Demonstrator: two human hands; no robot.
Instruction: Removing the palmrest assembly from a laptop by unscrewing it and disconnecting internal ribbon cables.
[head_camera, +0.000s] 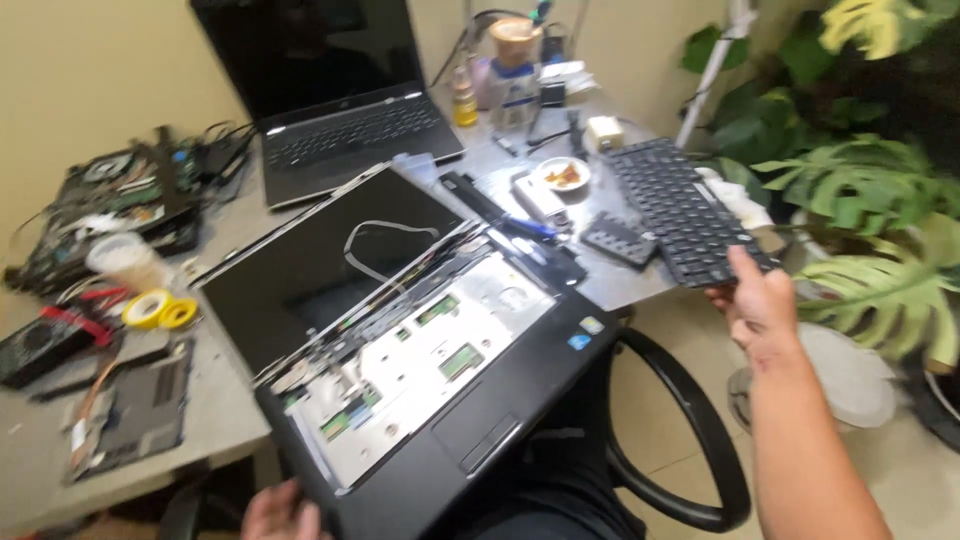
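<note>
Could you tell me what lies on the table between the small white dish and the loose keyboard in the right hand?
In the head view, only bare table separates the white dish from the keyboard.

The left hand (280, 512) is running off the bottom edge, only its fingers showing against the opened laptop (430, 400). The second laptop (325, 95) is losing its screen top to the upper edge. Bottles (505, 75) at the worktop's (40, 460) far end are blurring beyond telling.

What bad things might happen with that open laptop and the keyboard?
The opened laptop juts past the table edge, steadied only by the left hand, so it might slip off. The loose keyboard, pinched at one end by the right hand, might drop or knock the small dish.
</note>
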